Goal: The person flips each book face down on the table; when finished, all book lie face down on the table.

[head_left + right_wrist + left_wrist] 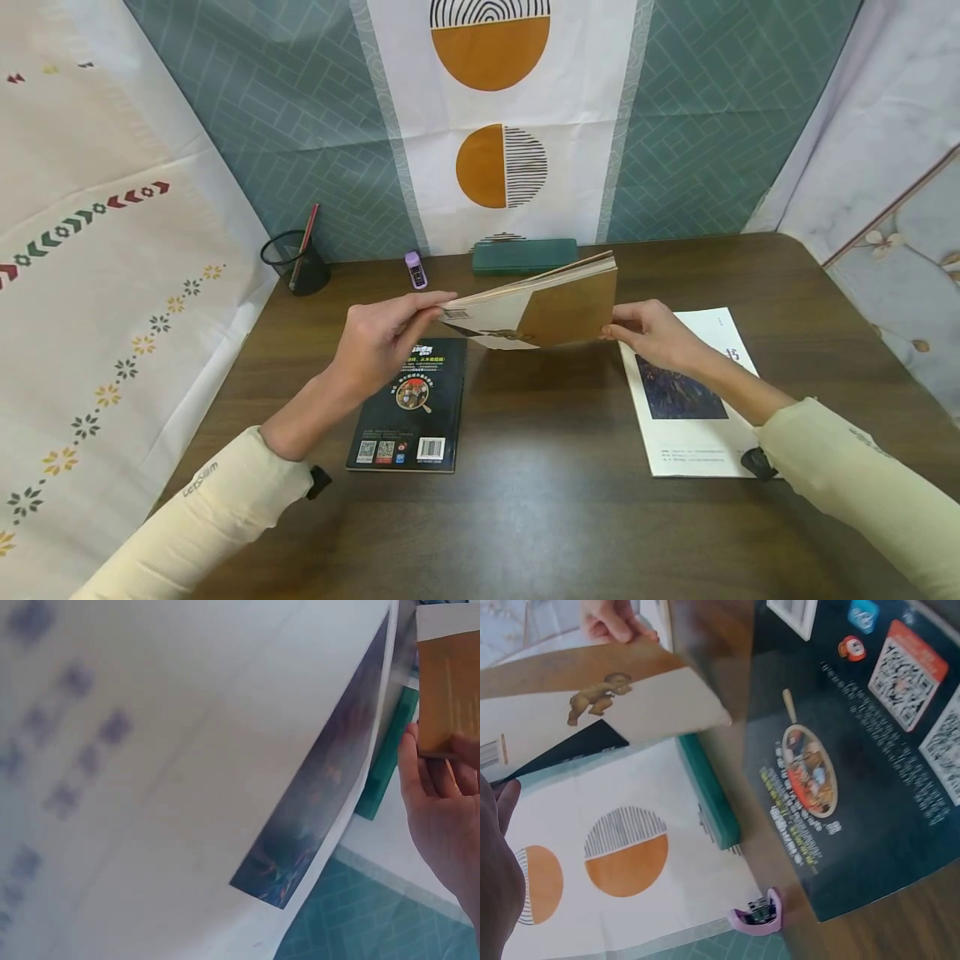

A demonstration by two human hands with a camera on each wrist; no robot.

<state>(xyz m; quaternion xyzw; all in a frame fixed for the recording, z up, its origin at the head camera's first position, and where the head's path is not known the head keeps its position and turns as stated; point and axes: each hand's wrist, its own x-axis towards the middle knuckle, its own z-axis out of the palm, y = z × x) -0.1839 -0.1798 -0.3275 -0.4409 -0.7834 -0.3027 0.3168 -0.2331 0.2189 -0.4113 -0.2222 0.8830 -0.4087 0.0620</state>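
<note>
- Cream left sleeve (217, 508) and right sleeve (855, 492) lie nearest the camera.
- Left hand (375, 337): fingers and thumb pinch one end of a brown-and-white paperback (558, 308), near its barcode (454, 314).
- Right hand (656, 332): fingers behind, thumb in front, clamped on the opposite lower corner.
- That paperback hangs tilted above the bench (525, 525), between two flat books, its page edges slightly parted.
- With only the ends gripped, a loosening thumb could let one side drop or the loose pages fan open and crease.
- Black-covered book (411, 408) lies below the left hand; white book (697, 450) lies under the right forearm. A low wrist could nudge the white one askew.
- Farther back: green case (525, 257), small purple gadget (416, 271), black mesh cup (311, 279) holding a red pencil (308, 229).
</note>
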